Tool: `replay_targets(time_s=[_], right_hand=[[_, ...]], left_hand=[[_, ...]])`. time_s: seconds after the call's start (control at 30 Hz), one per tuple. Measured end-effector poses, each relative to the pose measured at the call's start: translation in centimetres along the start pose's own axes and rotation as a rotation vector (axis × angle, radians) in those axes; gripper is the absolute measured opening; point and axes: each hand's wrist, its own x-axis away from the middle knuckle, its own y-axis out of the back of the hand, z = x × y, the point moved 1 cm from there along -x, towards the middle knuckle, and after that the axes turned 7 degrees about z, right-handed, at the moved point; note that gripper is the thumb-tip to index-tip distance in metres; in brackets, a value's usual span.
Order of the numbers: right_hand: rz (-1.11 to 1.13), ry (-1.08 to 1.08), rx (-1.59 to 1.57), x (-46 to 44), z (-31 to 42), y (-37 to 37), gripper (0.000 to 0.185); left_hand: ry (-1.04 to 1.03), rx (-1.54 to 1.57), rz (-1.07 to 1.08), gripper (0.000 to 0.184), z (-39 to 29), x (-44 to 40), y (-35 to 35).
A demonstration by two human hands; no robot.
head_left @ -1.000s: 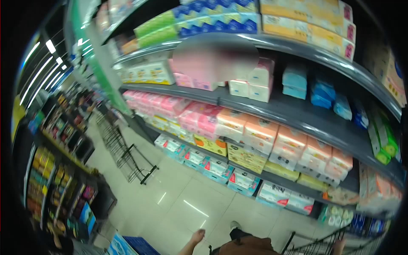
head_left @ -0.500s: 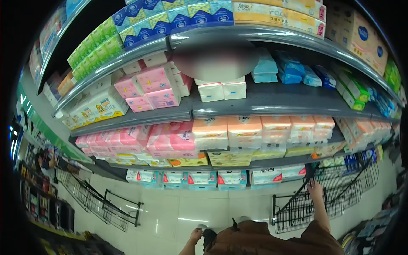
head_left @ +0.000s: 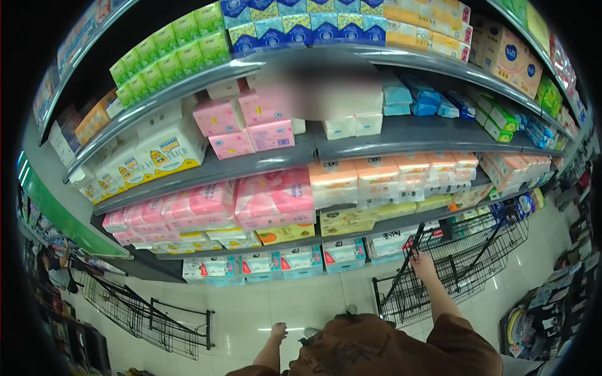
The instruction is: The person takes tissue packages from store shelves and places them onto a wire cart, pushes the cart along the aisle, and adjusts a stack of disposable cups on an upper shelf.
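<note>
My left hand (head_left: 279, 329) hangs low over the pale floor, its fingers curled; whether anything is in it is too small to tell. On the right, my right hand (head_left: 421, 258) is closed on the upper edge of a black wire cart (head_left: 451, 276). Beyond the cart are shelves of packaged tissues: pink packs (head_left: 276, 197) and orange-topped packs (head_left: 376, 178) on a middle shelf, white and teal packs (head_left: 301, 260) at the bottom. Pink and white packs (head_left: 229, 128) stand one shelf higher.
Another black wire cart (head_left: 147, 316) stands at the left. Green packs (head_left: 182, 50) and blue boxes (head_left: 282, 28) fill a high shelf. A person (head_left: 59, 269) is at the far left. Goods on a display (head_left: 545, 316) are at the right.
The view has turned toward the shelves and moved along them. My right hand and the cart have shifted left in view since half a second ago; the hand stays on the cart.
</note>
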Motion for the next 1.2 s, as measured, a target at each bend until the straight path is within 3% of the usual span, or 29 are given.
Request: replay_targets(time_s=[0.1,0.2,0.3,0.33,0.43,0.5,0.53,0.57,0.63,0.67,0.77,0.8,0.93,1.03,1.2], right_hand=[[0.085,-0.051,0.04,2.7,5.7,0.3,0.034],[0.05,0.057,0.012,2.8,4.8,-2.9,0.037],[0.344,0.147,0.02,3.3,7.7,1.1,0.036],[0.229,0.134,-0.077,3.0,10.3,4.5,0.037],[-0.179,0.294,-0.451,-5.4,14.6,12.0,0.038],[-0.123,0.424,-0.631,-11.1,19.4,17.2,0.037],[-0.201,0.528,-0.489,-13.1,22.9,19.6,0.037],[-0.206,0.663,-0.685,-17.4,24.3,19.4,0.039],[-0.077,0.563,-0.996,-22.8,29.2,21.1,0.047],[-0.058,0.507,-1.031,-25.1,31.2,21.4,0.053],[0.183,0.478,-1.153,-33.4,33.0,19.9,0.071],[0.281,0.505,-1.233,-32.6,34.5,20.2,0.073],[0.198,0.469,-1.287,-31.3,35.8,20.6,0.076],[0.181,0.494,-1.284,-30.8,35.4,20.3,0.074],[-0.03,0.717,-1.417,-25.2,33.6,21.4,0.062]], left_hand=[[-0.049,-0.093,0.053,0.038,-1.7,0.3,-1.4],[0.064,-0.287,0.21,0.037,-2.4,-0.7,-1.4],[-0.218,-0.514,0.096,0.037,-3.5,-3.9,-1.5],[-0.239,-0.221,0.118,0.038,-6.4,-2.2,-2.5],[-0.575,-0.118,0.155,0.036,-21.9,7.0,-6.6],[-0.883,-0.191,0.169,0.032,-34.7,15.1,-9.6],[-1.102,-0.216,0.117,0.032,-40.8,18.8,-11.0],[-1.128,-0.182,0.146,0.031,-46.1,21.0,-11.9],[-1.491,-0.337,-0.061,0.034,-56.2,25.5,-14.1],[-1.458,-0.117,0.092,0.041,-60.4,25.5,-15.1],[-1.405,0.113,0.005,0.066,-70.0,24.5,-18.1],[-1.311,0.2,0.071,0.071,-71.2,26.6,-19.6],[-1.228,0.259,0.251,0.085,-74.7,24.6,-21.1],[-1.208,0.297,0.174,0.083,-74.5,22.9,-22.0],[-1.478,0.087,0.186,0.082,-70.1,28.3,-23.0]])
